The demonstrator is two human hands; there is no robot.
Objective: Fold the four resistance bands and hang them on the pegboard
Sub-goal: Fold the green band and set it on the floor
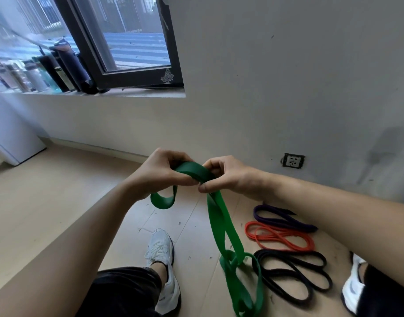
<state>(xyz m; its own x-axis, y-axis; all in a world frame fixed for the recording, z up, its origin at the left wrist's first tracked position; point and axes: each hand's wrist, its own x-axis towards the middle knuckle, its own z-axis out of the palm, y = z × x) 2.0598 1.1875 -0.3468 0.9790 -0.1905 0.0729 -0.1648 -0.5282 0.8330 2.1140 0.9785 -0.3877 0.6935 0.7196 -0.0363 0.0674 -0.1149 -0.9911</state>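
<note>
Both hands hold a wide green resistance band (221, 225) in front of me. My left hand (157, 173) pinches a folded bundle of it, with a short loop hanging below. My right hand (233, 177) grips the band beside the left, and the long remainder trails down to the floor, where it lies twisted. On the floor to the right lie a purple band (281, 217), an orange band (279, 236) and a black band (295, 273), each in loose loops. No pegboard is in view.
I am crouched on a beige tiled floor; my white shoes (164, 259) flank the green band. A grey wall with a socket (293, 160) stands ahead. A window sill (100, 92) with several bottles is at upper left, a white cabinet (11, 131) at left.
</note>
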